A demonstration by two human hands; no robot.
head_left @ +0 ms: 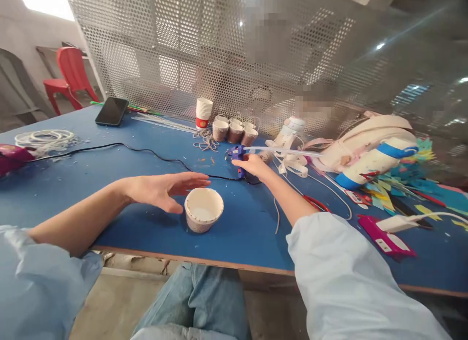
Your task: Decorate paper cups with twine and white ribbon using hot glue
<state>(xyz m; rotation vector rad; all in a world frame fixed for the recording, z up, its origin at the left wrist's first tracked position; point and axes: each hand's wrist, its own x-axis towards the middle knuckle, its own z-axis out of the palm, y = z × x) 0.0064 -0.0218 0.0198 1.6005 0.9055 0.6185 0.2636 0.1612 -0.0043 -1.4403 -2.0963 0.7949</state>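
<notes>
A paper cup with a speckled outer wrap stands upright near the table's front edge, its white inside facing up. My left hand is just left of the cup with fingers stretched out and thumb apart, holding nothing. Farther back, my right hand is closed around a blue glue gun. A long translucent glue stick extends from the gun toward the right. The black cord of the gun runs left across the table.
Several wrapped cups and a stack of paper cups stand along the perforated metal panel. Twine lies before them. A phone is at back left, a bottle and bag at right, with a magenta power strip nearer.
</notes>
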